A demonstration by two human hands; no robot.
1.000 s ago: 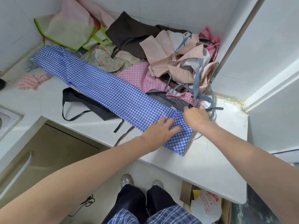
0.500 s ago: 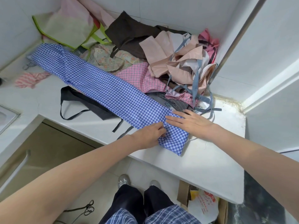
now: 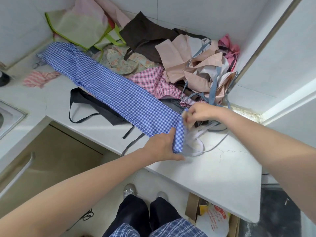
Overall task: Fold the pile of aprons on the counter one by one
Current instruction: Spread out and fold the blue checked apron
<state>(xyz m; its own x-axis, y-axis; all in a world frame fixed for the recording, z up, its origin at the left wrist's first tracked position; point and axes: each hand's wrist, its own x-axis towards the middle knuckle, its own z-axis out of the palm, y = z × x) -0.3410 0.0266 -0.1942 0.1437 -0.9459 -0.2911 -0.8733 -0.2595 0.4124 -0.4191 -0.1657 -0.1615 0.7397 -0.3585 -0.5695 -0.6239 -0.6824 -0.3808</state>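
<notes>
Now both hands, left hand (image 3: 162, 146) and right hand (image 3: 200, 112), grip blue checked apron (image 3: 109, 86) near end

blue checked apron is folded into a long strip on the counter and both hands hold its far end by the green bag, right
Not quite. Both hands grip the near end of the blue checked apron, by the counter edge: left hand, right hand. The far end lies untouched beside the green bag. The head view shows this.
</notes>
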